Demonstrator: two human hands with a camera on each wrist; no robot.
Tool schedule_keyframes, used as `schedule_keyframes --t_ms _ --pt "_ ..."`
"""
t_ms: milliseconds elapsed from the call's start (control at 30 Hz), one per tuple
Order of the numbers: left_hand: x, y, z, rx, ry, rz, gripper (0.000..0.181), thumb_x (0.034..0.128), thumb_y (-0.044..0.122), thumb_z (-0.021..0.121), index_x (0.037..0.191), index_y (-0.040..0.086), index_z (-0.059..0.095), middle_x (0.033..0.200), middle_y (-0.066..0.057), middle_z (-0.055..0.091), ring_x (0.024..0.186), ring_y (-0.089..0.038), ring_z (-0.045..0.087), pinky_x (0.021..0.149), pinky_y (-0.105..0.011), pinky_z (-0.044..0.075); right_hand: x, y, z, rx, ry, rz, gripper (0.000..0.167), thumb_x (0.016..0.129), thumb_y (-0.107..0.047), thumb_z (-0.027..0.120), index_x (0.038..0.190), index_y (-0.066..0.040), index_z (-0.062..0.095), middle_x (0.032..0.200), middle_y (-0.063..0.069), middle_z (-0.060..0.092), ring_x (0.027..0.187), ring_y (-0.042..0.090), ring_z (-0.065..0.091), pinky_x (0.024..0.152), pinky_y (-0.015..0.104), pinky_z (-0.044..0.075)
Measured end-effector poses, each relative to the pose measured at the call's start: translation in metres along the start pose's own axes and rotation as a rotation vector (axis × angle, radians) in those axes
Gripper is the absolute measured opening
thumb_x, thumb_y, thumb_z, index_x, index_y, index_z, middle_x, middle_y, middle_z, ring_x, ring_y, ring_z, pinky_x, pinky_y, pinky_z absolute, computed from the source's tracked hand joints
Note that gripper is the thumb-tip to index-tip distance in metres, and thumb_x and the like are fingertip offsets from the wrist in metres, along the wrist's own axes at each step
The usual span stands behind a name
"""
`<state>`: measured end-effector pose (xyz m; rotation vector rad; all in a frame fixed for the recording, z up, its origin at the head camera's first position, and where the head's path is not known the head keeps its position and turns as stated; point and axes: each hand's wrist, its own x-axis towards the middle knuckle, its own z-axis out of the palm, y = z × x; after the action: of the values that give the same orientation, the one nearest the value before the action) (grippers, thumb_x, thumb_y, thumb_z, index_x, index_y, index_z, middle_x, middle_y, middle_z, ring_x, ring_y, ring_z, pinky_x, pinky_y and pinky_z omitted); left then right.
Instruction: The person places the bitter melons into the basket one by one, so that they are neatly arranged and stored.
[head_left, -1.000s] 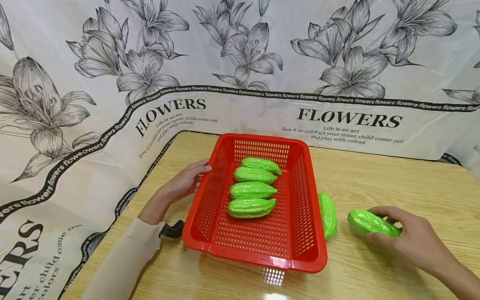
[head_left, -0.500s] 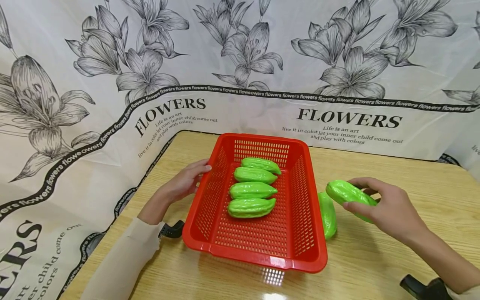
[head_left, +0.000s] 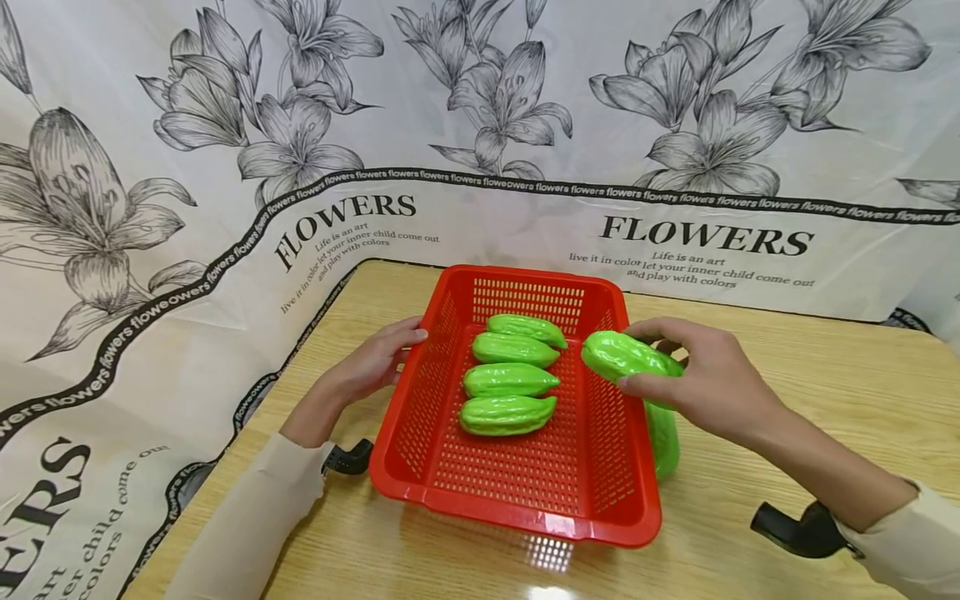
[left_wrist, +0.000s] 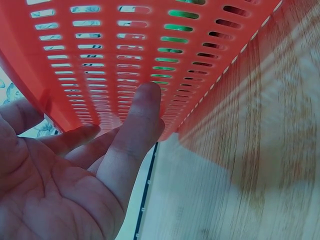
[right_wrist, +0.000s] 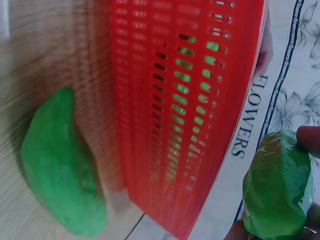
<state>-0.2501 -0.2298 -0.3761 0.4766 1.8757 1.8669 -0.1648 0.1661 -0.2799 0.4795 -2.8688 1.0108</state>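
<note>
Right grip (head_left: 701, 371) held one green gourd (head_left: 626, 357) above the right rim of the lone red basket (head_left: 525, 519), fingers curled round it, while the left grip (head_left: 375, 358) touched the basket's left side with fairly straight fingers. Flower-printed cloth (head_left: 495, 221) rose behind the counter (head_left: 862, 375), and the basket's right wall stood between four gourds inside (head_left: 508, 416) and one gourd just outside (head_left: 664, 439), making six gourds.

The basket (head_left: 517, 523) stands on the bench (head_left: 832, 383), four gourds (head_left: 510, 381) lined near to far inside. Just right lies a fifth gourd (head_left: 664, 442); a sixth gourd (head_left: 618, 354), in the right hand (head_left: 705, 375), overhangs the right rim; left, the left hand (head_left: 367, 362).
</note>
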Motion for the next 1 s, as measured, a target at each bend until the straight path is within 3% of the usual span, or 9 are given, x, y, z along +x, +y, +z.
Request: schedule_keyframes --t_ms 400,667,1000 --pt "0.001 -0.001 -0.002 0.011 -0.001 0.002 0.049 0.1102 0.026 0.034 0.156 0.008 0.034 0.136 -0.032 0.050 0.103 -0.027 0.069 0.075 -0.043 0.063 0.015 -0.040 0.038 0.032 -0.168 -0.116 0.050 0.078 -0.023 0.086 0.123 -0.010 0.068 0.105 0.004 0.066 0.093 0.022 0.059 0.078 0.036 0.052" --pt "0.001 0.000 0.000 0.007 -0.010 0.003 0.050 0.1102 0.027 0.035 0.157 0.007 0.033 0.137 -0.032 0.049 0.105 -0.027 0.069 0.075 -0.042 0.063 0.020 -0.049 0.074 -0.126 -0.355 -0.208 0.049 0.077 -0.024 0.087 0.122 -0.012 0.071 0.110 -0.003 0.069 0.101 0.019 0.061 0.089 0.042 0.053" --pt "0.002 -0.001 -0.002 0.010 0.004 -0.007 0.049 0.1098 0.026 0.035 0.156 0.008 0.036 0.136 -0.031 0.051 0.106 -0.029 0.068 0.076 -0.043 0.063 0.024 -0.052 0.100 -0.178 -0.476 -0.189 0.049 0.080 -0.026 0.087 0.125 -0.013 0.069 0.117 -0.002 0.068 0.113 0.022 0.060 0.100 0.049 0.050"
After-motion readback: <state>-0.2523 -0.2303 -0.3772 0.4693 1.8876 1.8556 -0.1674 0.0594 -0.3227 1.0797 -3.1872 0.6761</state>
